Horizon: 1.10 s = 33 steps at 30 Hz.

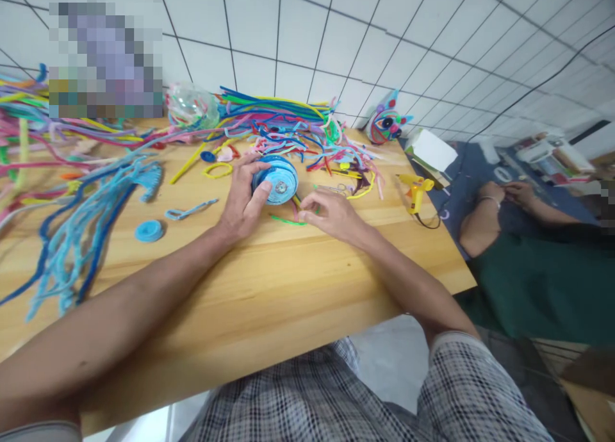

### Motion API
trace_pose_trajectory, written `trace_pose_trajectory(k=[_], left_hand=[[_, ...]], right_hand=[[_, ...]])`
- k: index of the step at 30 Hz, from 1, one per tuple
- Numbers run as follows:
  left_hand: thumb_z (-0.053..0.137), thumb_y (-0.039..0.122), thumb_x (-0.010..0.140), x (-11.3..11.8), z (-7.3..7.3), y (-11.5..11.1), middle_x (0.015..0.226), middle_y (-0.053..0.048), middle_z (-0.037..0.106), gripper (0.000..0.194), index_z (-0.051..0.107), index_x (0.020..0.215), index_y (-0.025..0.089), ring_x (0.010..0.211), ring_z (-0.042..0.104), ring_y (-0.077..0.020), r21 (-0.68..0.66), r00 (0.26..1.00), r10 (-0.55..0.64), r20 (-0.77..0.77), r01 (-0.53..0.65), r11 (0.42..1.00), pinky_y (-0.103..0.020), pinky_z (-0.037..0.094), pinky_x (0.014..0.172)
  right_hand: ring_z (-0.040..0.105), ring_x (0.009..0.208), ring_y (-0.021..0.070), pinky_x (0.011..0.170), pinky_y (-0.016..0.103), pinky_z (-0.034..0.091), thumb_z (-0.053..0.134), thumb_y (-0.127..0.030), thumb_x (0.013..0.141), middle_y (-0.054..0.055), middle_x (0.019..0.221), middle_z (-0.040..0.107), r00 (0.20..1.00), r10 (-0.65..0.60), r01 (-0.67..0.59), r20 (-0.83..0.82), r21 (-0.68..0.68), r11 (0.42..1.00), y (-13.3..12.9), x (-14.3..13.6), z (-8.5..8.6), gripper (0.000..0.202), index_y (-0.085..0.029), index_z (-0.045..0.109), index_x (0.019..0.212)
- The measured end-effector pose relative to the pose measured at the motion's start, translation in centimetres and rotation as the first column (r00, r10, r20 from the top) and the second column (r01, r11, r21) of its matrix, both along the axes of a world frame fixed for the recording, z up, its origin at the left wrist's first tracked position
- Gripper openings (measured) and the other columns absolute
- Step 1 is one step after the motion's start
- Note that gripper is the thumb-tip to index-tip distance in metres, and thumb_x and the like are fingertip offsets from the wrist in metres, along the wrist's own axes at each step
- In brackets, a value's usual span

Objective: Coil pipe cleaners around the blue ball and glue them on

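Observation:
A round blue coil [282, 184], light blue in front with darker blue behind, is gripped by my left hand [245, 198], thumb on its front face. Just right of the coil, my right hand [331, 214] has its fingers pinched together; what they hold, if anything, is too small to make out. A green strip [287, 221] lies by its fingertips, beside short pink and dark pieces. On the wood to the left are a small flat light blue coil [148, 230] and a bent light blue stem [189, 210].
Blue stems [81, 237] spread over the table's left side. Behind my hands lie many coloured stems [278, 118] and a colourful figure [387, 123]. A yellow glue gun [417, 192] stands near the right edge. Another person's hands [504, 195] are at the far right.

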<state>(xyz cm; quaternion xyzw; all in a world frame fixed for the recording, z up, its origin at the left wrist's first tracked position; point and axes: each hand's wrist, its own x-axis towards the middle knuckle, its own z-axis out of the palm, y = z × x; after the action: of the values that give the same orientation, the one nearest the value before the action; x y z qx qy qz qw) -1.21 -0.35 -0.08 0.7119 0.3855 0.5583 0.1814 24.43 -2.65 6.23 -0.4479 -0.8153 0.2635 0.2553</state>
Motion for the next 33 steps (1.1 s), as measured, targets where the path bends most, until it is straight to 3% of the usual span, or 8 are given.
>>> trace_pose_trajectory(k=[3,7,9,11,17,21,27,33], left_hand=[[0.057,0.062,0.109,0.0,-0.3,0.3,0.154,-0.012,0.061,0.042,0.064,0.139,0.034,0.155,0.053,-0.0342,0.003,1.0,-0.001,0.002,0.001,1.0,-0.062,0.041,0.134],[0.061,0.058,0.108,0.1,-0.7,0.7,0.154,-0.012,0.061,0.04,0.064,0.14,0.034,0.155,0.053,-0.0326,0.017,1.0,-0.009,0.009,0.009,1.0,-0.062,0.04,0.137],[0.062,0.058,0.107,0.1,-0.8,0.7,0.154,-0.012,0.061,0.041,0.064,0.141,0.033,0.154,0.053,-0.0327,0.027,1.0,-0.011,0.011,0.011,1.0,-0.062,0.039,0.137],[0.063,0.058,0.107,0.1,-0.8,0.7,0.154,-0.014,0.061,0.043,0.064,0.141,0.031,0.154,0.054,-0.0333,0.04,1.0,-0.007,0.007,0.007,0.999,-0.064,0.039,0.136],[0.065,0.059,0.106,0.1,-1.1,1.2,0.151,-0.013,0.062,0.044,0.064,0.141,0.033,0.151,0.056,-0.0338,0.067,1.0,-0.017,0.01,0.016,0.998,-0.065,0.041,0.134],[0.065,0.062,0.105,0.0,-1.0,1.3,0.152,-0.013,0.061,0.045,0.063,0.139,0.033,0.151,0.057,-0.034,0.062,0.999,-0.03,0.02,0.029,0.998,-0.064,0.045,0.131],[0.058,0.07,0.106,0.0,-0.3,0.9,0.153,-0.013,0.061,0.051,0.061,0.14,0.031,0.151,0.055,-0.0341,0.037,1.0,-0.026,-0.014,0.027,0.999,-0.064,0.043,0.132],[0.058,0.067,0.108,-0.1,-0.3,1.0,0.156,-0.011,0.057,0.05,0.057,0.143,0.031,0.153,0.052,-0.0305,0.054,0.998,-0.031,-0.05,0.034,0.998,-0.061,0.04,0.133]], right_hand=[[0.07,0.089,0.0206,0.083,0.033,0.05,0.07,-0.032,0.094,0.004,0.095,0.079,0.958,-0.274,0.268,0.082,0.08,0.96,-1.0,5.8,0.5,0.01,-0.023,0.074,0.091],[0.07,0.082,0.0235,0.077,0.034,0.048,0.071,-0.033,0.088,0.006,0.088,0.081,0.676,-0.674,0.67,0.296,0.132,0.73,-2.8,14.5,0.3,0.012,-0.022,0.077,0.087],[0.072,0.084,0.0253,0.076,0.035,0.047,0.072,-0.035,0.087,0.007,0.089,0.083,0.552,-0.736,0.752,0.392,0.149,0.642,-3.5,17.4,-0.3,0.015,-0.022,0.079,0.09],[0.073,0.087,0.0262,0.076,0.035,0.047,0.071,-0.037,0.089,0.008,0.093,0.083,0.506,-0.731,0.771,0.457,0.14,0.622,-3.9,18.7,-1.2,0.018,-0.022,0.079,0.093],[0.07,0.085,0.0262,0.078,0.036,0.047,0.058,-0.034,0.096,0.013,0.091,0.081,0.449,-0.706,0.757,0.548,0.186,0.626,-2.9,18.6,-2.6,0.022,-0.021,0.072,0.085],[0.067,0.078,0.0232,0.076,0.035,0.05,0.065,-0.031,0.086,0.007,0.08,0.075,0.51,-0.754,0.787,0.415,0.129,0.603,-4.4,19.5,-2.4,0.011,-0.024,0.063,0.078],[0.06,0.067,0.0186,0.065,0.032,0.051,0.071,-0.051,0.082,-0.001,0.075,0.067,0.652,-0.748,0.758,0.122,-0.092,0.646,-14.2,22.0,-1.2,0.03,-0.025,0.068,0.096],[0.056,0.055,0.0177,0.052,0.03,0.044,0.073,-0.059,0.082,-0.002,0.061,0.061,0.644,-0.69,0.765,0.332,-0.313,0.563,-25.2,23.4,0.6,0.036,-0.025,0.076,0.094]])
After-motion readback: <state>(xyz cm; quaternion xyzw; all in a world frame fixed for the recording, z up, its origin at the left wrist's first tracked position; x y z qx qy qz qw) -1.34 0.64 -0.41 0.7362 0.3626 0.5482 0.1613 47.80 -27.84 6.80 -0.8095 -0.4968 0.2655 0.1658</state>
